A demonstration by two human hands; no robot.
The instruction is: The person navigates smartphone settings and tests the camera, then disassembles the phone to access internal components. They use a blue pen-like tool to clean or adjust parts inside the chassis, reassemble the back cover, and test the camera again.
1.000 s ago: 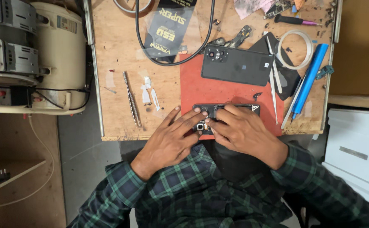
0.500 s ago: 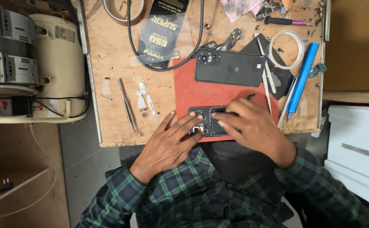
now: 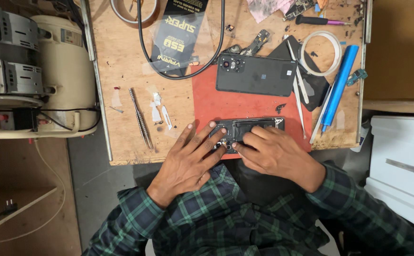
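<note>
Wooden bench point(image 3: 121, 71): both hands point(image 3: 188, 159) point(image 3: 275, 154) on opened phone point(image 3: 259, 127)

- My left hand point(image 3: 188, 159) and right hand point(image 3: 275, 154) lie on the open phone point(image 3: 254, 130) at the near edge of the red mat point(image 3: 207, 102).
- Far of them, bare mat, then the black phone point(image 3: 256, 74) blocks.
- Left: bare wood between the mat and the tweezers point(image 3: 140, 118).
- Right: thin tools point(image 3: 298, 97) and the blue tube point(image 3: 337, 87) crowd the way.
- Far left: the cable point(image 3: 143, 47) loops over the bench point(image 3: 117, 61).
</note>
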